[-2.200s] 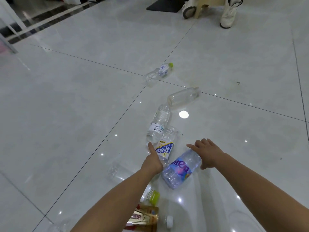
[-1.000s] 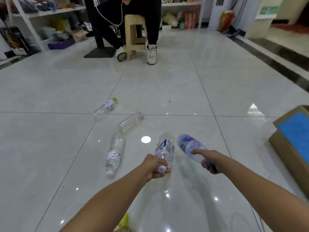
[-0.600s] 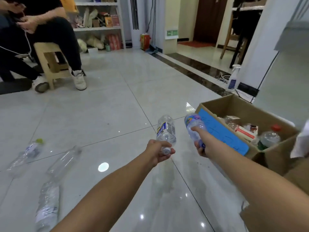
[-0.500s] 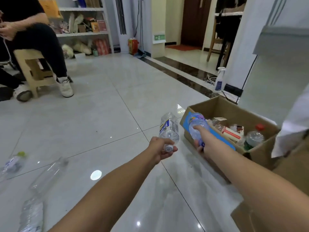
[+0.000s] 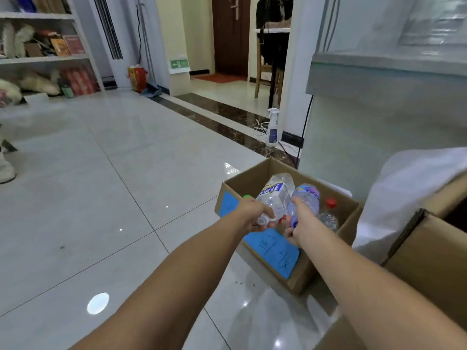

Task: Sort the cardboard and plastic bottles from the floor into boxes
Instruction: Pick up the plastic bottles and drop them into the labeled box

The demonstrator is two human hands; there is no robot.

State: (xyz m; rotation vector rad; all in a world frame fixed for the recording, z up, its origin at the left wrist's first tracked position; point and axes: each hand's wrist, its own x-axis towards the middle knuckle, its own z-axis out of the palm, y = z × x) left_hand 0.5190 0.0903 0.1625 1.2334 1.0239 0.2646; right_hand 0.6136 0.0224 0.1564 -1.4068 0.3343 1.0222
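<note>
Two plastic bottles are in your hands, both raised over the open cardboard box (image 5: 252, 181) that stands on the floor (image 5: 126, 198).

1. Hand state. Your left hand (image 5: 255, 218) grips the blue-labelled bottle (image 5: 275, 195) at its neck, cap end toward you, with the body angled up and across the near rim. Your right hand (image 5: 294, 228) is curled round the neck end of the purple-labelled bottle (image 5: 307, 198), which points the same way. The two bottle bodies lie side by side and appear to touch.

2. Target. The box carries a blue sheet (image 5: 273, 251) with handwritten marks on its near wall (the marks cannot be read here). A red-capped bottle (image 5: 330, 205) and a green cap (image 5: 247, 197) show inside, so judge this to be the bottle box. A second cardboard box (image 5: 429, 261) stands just beside it, partly under a white cloth (image 5: 409, 193); its contents are hidden.

3. Step in hand. You are at the deposit stage for this pair: both bottles are over the opening but not yet released.

4. Next move. Lower or tip the bottles past the rim, then loosen both grips. Release them apart from each other if you can, since light empty bottles may bounce off those already inside and roll out onto the floor.
</note>
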